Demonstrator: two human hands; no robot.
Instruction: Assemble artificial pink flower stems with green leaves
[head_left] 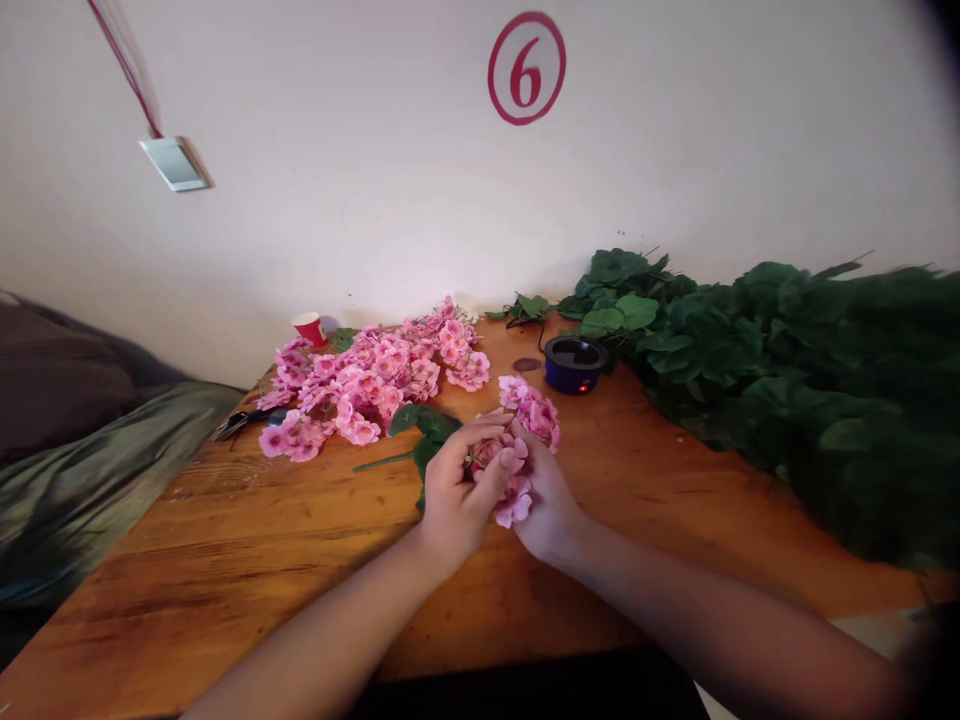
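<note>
Pink artificial flowers [514, 500] are held between my two hands above the middle of the wooden table. My left hand [459, 490] is closed round them, its thumb lying across the blossoms. Against their right side my right hand [551, 505] is cupped, its fingers partly hidden behind the flowers and my left hand. More pink blossoms [538, 412] stick out beyond my fingertips. Just left of my left hand is a green leafy stem [426, 430], its stalk pointing left over the table.
A pile of pink flowers [375, 370] lies at the back left, by a red paper cup [310, 329] and black-handled tool [251, 420]. A blue pot [575, 364] with a lit red switch stands behind my hands. Green leaves [765, 360] heap along the right of the table [300, 560].
</note>
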